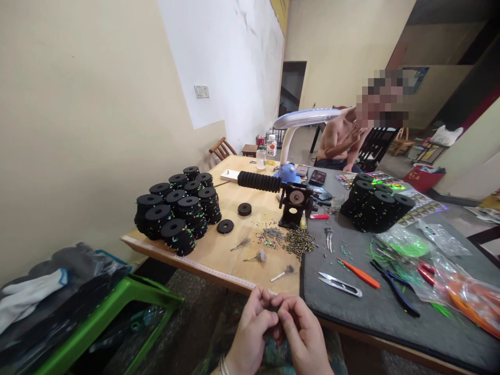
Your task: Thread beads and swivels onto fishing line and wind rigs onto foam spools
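Note:
My left hand point(250, 330) and my right hand point(302, 333) meet in front of the wooden table's edge point(187, 263), fingertips pinched on a small dark item point(274, 315) that they mostly hide. Both hands are just off the table. Nearest them on the tabletop lie small tufted lures point(283, 273), with a heap of coloured beads point(272, 237) and brass-coloured metal pieces point(300, 244) beyond. To the right, thread snips point(339, 284) rest on a grey mat point(351, 317). Black foam spools stand in stacks point(175, 205).
A hand winder with a ribbed foam grip point(295, 200) stands mid-table, beside more spools point(375, 205). Pliers point(394, 288) and plastic bags point(402, 242) lie right. A green stool point(117, 307) stands lower left. A seated person point(336, 146) is beyond the lamp point(300, 120).

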A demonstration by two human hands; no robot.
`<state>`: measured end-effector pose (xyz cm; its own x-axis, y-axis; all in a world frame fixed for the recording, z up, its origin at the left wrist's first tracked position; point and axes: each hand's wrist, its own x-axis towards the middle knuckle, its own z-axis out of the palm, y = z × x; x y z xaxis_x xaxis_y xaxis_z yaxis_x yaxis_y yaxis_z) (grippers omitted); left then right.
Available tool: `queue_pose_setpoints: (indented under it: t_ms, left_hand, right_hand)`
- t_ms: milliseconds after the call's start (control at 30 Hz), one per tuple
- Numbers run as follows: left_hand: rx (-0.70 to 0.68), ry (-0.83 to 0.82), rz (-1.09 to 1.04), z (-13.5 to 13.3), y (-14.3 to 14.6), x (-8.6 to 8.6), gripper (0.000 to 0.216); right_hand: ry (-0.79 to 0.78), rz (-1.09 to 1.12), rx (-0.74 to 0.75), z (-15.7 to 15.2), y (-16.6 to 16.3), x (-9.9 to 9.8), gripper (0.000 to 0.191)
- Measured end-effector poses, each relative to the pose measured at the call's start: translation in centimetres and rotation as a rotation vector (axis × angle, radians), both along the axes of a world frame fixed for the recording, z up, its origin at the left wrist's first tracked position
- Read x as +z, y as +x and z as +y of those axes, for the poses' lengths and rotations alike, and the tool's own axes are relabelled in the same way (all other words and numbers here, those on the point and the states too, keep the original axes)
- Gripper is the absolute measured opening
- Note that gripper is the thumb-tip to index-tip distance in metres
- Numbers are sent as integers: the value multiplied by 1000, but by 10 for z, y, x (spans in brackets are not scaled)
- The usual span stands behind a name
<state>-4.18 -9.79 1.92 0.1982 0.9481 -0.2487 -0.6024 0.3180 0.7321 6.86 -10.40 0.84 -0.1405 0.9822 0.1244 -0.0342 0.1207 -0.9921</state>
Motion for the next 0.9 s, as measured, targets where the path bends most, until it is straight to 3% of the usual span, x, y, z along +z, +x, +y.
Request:
queue_pose_setpoints:
  t_ms: [333, 500, 700, 900]
  left_hand:
    - [-103, 152, -112, 1, -5, -15, 28]
    - [-77, 247, -13, 0, -9, -22, 27]
    - [-47, 304, 191, 0, -15, -24, 30]
    - [-43, 351, 374, -4, -12, -17, 34]
  right_hand:
    - [-140, 199, -65, 4, 2, 3, 30]
    - [-169, 200, -132, 8, 13, 2, 37]
    - [-117, 90, -207, 5, 29, -10, 34]
    - [-5, -170, -73, -9, 29, -7, 20]
